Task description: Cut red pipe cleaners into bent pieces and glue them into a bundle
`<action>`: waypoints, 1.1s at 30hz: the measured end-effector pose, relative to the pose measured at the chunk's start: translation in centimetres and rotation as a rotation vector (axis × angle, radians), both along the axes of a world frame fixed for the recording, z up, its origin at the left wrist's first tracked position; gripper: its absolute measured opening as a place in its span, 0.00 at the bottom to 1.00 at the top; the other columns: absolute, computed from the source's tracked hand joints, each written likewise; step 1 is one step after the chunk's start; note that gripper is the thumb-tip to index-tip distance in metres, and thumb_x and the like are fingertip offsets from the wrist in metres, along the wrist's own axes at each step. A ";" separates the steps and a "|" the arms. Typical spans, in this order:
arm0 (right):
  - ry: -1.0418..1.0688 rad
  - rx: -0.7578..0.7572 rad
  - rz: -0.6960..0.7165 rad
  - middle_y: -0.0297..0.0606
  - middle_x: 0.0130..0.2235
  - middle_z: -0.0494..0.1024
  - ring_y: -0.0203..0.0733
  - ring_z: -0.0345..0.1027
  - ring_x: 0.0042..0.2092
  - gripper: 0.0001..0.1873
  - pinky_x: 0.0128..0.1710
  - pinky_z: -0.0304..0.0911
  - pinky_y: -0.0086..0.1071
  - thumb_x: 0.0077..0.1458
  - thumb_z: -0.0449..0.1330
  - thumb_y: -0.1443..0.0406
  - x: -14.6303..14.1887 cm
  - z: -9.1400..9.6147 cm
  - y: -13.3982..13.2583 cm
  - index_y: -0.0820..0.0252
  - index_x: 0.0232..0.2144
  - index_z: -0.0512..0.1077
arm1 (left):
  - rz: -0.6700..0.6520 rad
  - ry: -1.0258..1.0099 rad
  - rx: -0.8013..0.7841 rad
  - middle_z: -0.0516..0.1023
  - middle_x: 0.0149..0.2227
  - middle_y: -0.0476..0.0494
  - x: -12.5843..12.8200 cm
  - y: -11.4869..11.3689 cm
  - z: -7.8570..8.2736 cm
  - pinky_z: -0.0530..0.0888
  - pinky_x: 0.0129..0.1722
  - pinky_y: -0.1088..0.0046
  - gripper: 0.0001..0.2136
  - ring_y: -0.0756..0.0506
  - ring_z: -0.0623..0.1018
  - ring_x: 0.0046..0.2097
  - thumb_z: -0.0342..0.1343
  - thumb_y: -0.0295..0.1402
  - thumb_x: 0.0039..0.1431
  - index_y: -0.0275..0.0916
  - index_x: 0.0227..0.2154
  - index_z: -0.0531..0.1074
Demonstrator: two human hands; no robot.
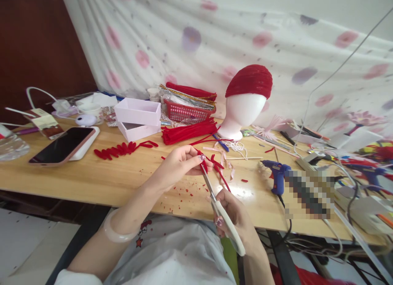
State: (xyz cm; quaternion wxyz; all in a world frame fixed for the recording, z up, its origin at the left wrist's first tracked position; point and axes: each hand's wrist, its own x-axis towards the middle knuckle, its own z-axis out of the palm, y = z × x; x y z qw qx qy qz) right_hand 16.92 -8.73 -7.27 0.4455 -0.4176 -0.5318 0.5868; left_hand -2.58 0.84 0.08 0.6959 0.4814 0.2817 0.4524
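Observation:
My left hand [182, 162] pinches a piece of red pipe cleaner [225, 182] between thumb and fingers, over the front of the table. My right hand [235, 213] is closed around the white handles of a pair of scissors [229, 225]. The scissors' blades point up at the red piece by my left fingertips; whether they touch it I cannot tell. A bundle of red pipe cleaners [188, 131] lies just behind my hands. To the left, several red fuzzy loops [115, 151] rest in a row. Small red scraps [187, 191] are scattered beneath my hands.
A white mannequin head [244, 109] with a red wrapped cap [251, 82] stands behind. Two white boxes [138, 112] and a red basket [190, 112] are at the back. A phone [63, 146] lies left; a blue glue gun [278, 174] and cables [334, 232] are right.

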 end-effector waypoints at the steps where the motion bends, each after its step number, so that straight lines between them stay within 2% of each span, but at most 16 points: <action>1: 0.007 -0.002 -0.003 0.22 0.23 0.65 0.25 0.56 0.17 0.29 0.17 0.52 0.21 0.47 0.71 0.44 0.0 0.0 0.0 0.56 0.34 0.62 | -0.002 0.001 -0.003 0.86 0.33 0.37 0.0 0.0 0.0 0.80 0.44 0.62 0.07 0.43 0.85 0.37 0.63 0.29 0.57 0.35 0.29 0.70; 5: 0.016 -0.026 -0.009 0.22 0.23 0.65 0.24 0.56 0.17 0.29 0.15 0.53 0.20 0.47 0.72 0.46 -0.1 0.0 0.0 0.57 0.33 0.62 | -0.009 0.002 -0.009 0.85 0.32 0.37 0.0 0.2 0.0 0.80 0.43 0.62 0.07 0.43 0.85 0.37 0.62 0.28 0.58 0.35 0.28 0.70; 13: 0.005 -0.065 -0.030 0.22 0.23 0.67 0.25 0.58 0.16 0.27 0.15 0.55 0.19 0.46 0.74 0.50 -0.1 0.3 0.1 0.57 0.32 0.63 | -0.012 0.016 -0.047 0.85 0.29 0.40 0.0 0.5 0.3 0.80 0.38 0.69 0.07 0.46 0.85 0.34 0.58 0.23 0.60 0.35 0.27 0.69; 20: -0.008 -0.115 -0.051 0.21 0.22 0.68 0.25 0.60 0.15 0.27 0.14 0.56 0.19 0.40 0.78 0.58 0.0 0.4 0.2 0.57 0.31 0.63 | -0.012 0.035 -0.061 0.85 0.28 0.41 -0.1 0.7 0.3 0.79 0.36 0.72 0.09 0.47 0.84 0.32 0.56 0.21 0.61 0.35 0.26 0.68; 26: -0.091 -0.142 -0.048 0.21 0.21 0.68 0.28 0.58 0.15 0.28 0.14 0.54 0.22 0.40 0.77 0.56 0.0 0.4 0.3 0.55 0.30 0.61 | -0.006 0.018 -0.075 0.84 0.27 0.41 -0.2 0.8 0.2 0.79 0.35 0.70 0.07 0.47 0.84 0.32 0.59 0.22 0.59 0.34 0.26 0.69; 33: -0.288 0.039 0.004 0.26 0.24 0.66 0.33 0.55 0.26 0.28 0.24 0.50 0.27 0.39 0.76 0.51 0.3 1.3 0.2 0.56 0.30 0.64 | -0.062 -0.001 -0.087 0.85 0.30 0.37 -0.7 1.0 0.0 0.78 0.33 0.70 0.08 0.45 0.84 0.33 0.63 0.27 0.56 0.35 0.26 0.69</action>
